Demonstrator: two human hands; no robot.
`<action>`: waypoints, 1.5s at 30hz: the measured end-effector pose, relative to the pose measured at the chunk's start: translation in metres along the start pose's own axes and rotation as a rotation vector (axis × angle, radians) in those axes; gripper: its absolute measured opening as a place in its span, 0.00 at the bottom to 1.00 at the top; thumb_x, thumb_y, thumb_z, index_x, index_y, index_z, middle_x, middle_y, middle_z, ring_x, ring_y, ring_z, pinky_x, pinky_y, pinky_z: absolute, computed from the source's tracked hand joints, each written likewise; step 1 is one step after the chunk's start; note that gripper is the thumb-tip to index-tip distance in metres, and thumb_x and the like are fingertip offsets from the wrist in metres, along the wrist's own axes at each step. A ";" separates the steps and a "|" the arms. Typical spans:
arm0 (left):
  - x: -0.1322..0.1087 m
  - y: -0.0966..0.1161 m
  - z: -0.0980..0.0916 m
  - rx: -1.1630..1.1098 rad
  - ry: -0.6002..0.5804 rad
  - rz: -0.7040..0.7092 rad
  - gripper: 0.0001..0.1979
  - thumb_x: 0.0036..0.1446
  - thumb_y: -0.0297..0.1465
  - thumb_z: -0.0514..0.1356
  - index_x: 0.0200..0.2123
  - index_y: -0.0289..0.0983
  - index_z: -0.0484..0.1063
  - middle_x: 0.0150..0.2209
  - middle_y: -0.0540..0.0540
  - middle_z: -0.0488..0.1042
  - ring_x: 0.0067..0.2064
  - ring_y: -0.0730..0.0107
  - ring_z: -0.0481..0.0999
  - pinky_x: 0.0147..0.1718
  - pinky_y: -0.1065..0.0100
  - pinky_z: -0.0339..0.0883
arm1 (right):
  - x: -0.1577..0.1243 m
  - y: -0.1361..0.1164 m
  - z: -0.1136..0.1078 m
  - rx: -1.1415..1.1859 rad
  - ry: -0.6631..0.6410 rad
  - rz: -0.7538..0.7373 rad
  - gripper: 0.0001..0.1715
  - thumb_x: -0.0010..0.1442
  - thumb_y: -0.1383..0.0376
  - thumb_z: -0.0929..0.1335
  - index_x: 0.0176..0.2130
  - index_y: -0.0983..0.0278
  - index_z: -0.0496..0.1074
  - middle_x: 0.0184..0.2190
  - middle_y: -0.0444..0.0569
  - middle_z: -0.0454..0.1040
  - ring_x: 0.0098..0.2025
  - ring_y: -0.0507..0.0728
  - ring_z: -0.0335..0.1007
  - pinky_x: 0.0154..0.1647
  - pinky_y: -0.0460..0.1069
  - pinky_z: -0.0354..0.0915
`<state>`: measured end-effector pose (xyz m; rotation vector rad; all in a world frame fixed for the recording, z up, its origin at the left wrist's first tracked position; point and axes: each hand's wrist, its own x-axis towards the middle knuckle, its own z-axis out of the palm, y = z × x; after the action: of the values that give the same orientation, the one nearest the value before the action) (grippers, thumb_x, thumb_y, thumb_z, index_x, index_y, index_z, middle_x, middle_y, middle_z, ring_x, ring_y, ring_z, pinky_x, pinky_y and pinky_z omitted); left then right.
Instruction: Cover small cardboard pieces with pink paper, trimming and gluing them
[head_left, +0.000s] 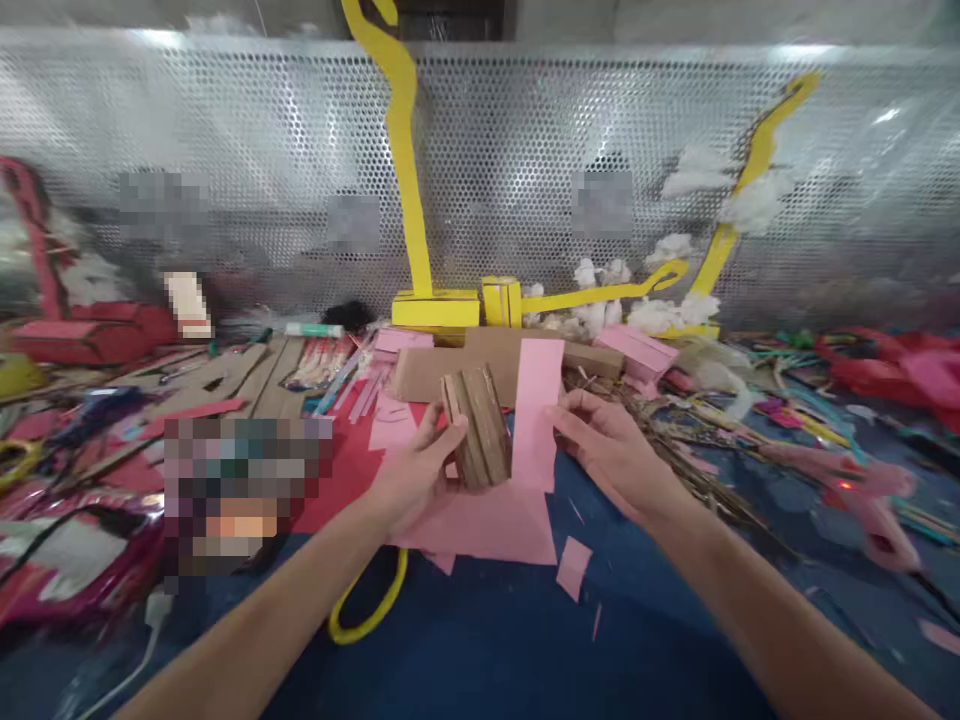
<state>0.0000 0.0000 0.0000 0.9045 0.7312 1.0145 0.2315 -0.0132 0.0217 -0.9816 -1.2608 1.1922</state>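
Observation:
My left hand [420, 460] grips a folded piece of brown cardboard [478, 425] by its left edge, thumb across the front. The cardboard has lengthwise creases and is tilted slightly. Just right of it, an upright strip of pink paper [537, 415] is pinched at its right edge between the thumb and fingers of my right hand [604, 440]. The strip and the cardboard are close together; I cannot tell whether they touch. Below both lies a larger pink paper sheet [487, 525], partly over a red sheet [337, 475].
A pink glue gun [855, 485] with a lit red light lies at the right. Behind my hands stand yellow paper-covered boxes [435, 308] with wavy strips, before a perforated metal screen [525, 150]. A yellow ring [367, 630] and pink scrap [574, 568] lie in front.

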 end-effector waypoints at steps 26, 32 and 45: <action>-0.009 0.003 0.006 0.048 -0.075 -0.106 0.33 0.59 0.45 0.69 0.62 0.43 0.62 0.40 0.44 0.76 0.35 0.65 0.74 0.32 0.65 0.71 | -0.009 0.004 0.016 -0.061 -0.061 0.066 0.20 0.54 0.53 0.79 0.28 0.64 0.72 0.21 0.41 0.72 0.20 0.49 0.65 0.25 0.47 0.59; -0.008 0.002 0.005 0.066 -0.077 -0.120 0.34 0.59 0.45 0.69 0.63 0.44 0.61 0.39 0.45 0.75 0.37 0.65 0.74 0.33 0.65 0.72 | -0.009 0.006 0.014 -0.088 -0.070 0.056 0.20 0.55 0.53 0.78 0.28 0.63 0.72 0.21 0.41 0.72 0.21 0.49 0.65 0.25 0.47 0.59; -0.010 0.005 0.003 0.144 -0.161 -0.080 0.41 0.56 0.41 0.72 0.67 0.44 0.57 0.50 0.38 0.76 0.47 0.54 0.78 0.40 0.58 0.75 | -0.010 0.007 0.016 -0.118 -0.052 0.042 0.21 0.56 0.52 0.78 0.27 0.63 0.71 0.21 0.40 0.72 0.21 0.48 0.65 0.25 0.47 0.60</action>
<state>-0.0026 -0.0087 0.0068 1.0602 0.7052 0.8158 0.2156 -0.0235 0.0142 -1.0739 -1.3694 1.1934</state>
